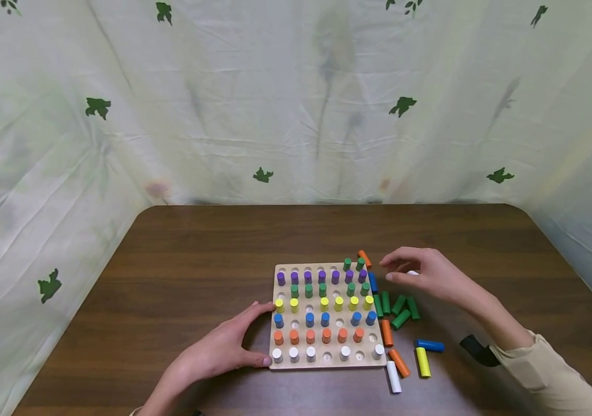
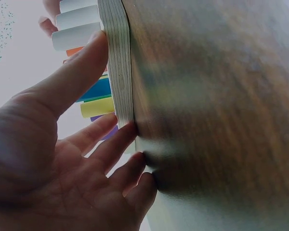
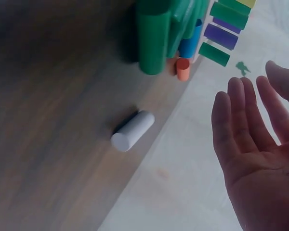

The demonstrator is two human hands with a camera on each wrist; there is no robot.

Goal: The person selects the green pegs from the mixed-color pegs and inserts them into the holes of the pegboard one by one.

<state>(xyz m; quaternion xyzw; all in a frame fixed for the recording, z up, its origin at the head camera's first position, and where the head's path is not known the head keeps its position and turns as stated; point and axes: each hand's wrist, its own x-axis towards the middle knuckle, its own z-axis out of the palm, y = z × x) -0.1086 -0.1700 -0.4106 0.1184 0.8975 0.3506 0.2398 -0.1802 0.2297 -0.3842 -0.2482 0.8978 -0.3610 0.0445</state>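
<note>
Pegboard (image 1: 319,365), one, pale wood, laid flat on the dark wood-grain counter (image 1: 197,242). Upright pegs (image 1: 310,335) stand in seven ranks, one colour to each. From the far side: two green, seven purple, five green, six yellow, five blue, six orange, five white; various holes unfilled. The ranks look deliberately arranged by hue.

Left hand (image 1: 223,345), at the board's left edge. Fingers and thumb spread wide, thumb at the near corner; presumably placed so to steady the board.

Right hand (image 1: 431,276), raised beyond the board's right side. Fingers and thumb moderately apart, nothing held. White peg (image 3: 132,131), on its side on the counter beneath this hand; the head view gives only a sliver of it, so the gap between them is hard to judge.

Loose stock, lying along and beyond the board's right edge, probably kept there for the right hand's convenience: five green pegs (image 1: 401,319); three orange pegs (image 1: 399,363); two blue pegs (image 1: 430,345); one yellow peg (image 1: 423,362); a second white one (image 1: 393,377), by the near corner.

Markings: no brand, label or writing legible on any piece. Backing curtain (image 1: 275,115), pale, with green leaf-like shapes; no lettering seen.
</note>
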